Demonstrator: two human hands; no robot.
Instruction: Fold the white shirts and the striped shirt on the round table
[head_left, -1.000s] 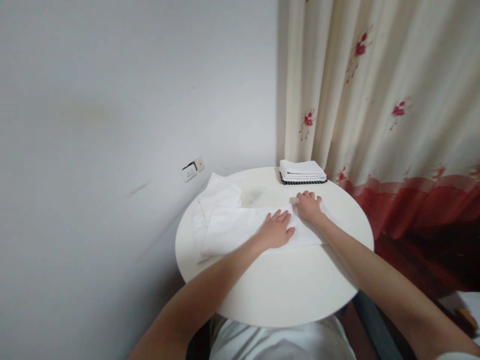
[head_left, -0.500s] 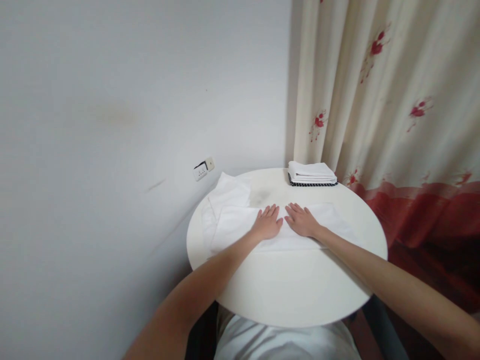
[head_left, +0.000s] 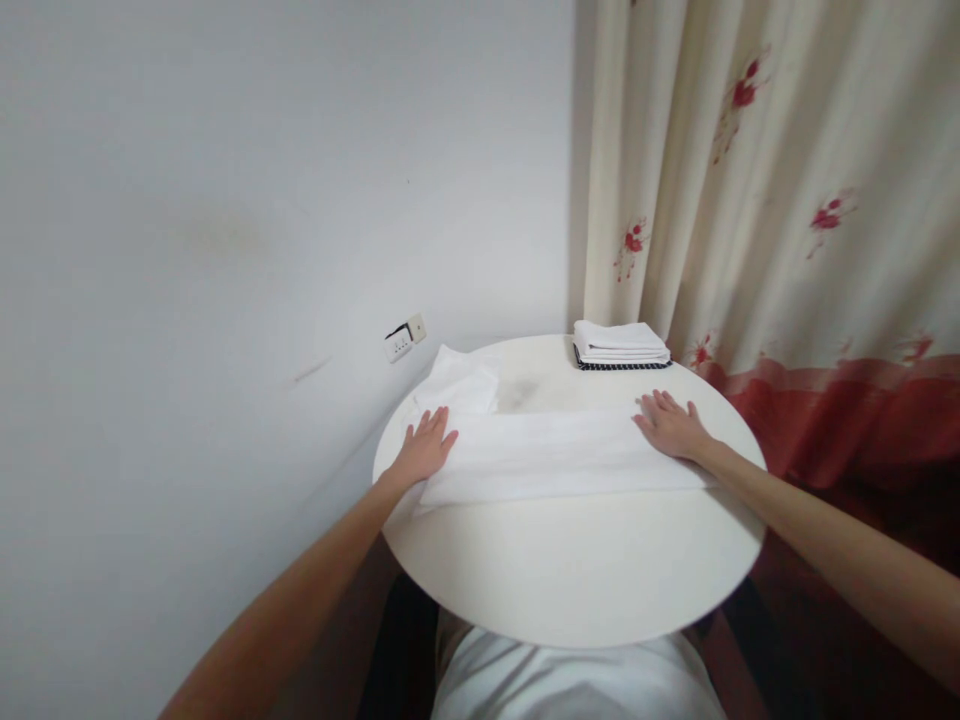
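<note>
A long white cloth (head_left: 551,455), folded into a strip, lies across the round white table (head_left: 577,570). My left hand (head_left: 426,445) rests flat at the strip's left end, fingers stretched out. At its right end my right hand (head_left: 669,425) lies palm down on the cloth, fingers spread. Neither hand grasps anything. Behind my left hand, more crumpled white cloth (head_left: 461,378) lies near the wall; whether it is a separate piece I cannot tell.
Folded white cloths (head_left: 621,342) are stacked on a black-and-white patterned base at the table's back right. A wall socket (head_left: 398,343) sits just above the table's left back edge. A flowered curtain (head_left: 697,200) hangs close behind on the right.
From close together at the middle of the strip, my hands have slid apart, the left to the left end and the right to the right end. The strip looks flatter.
</note>
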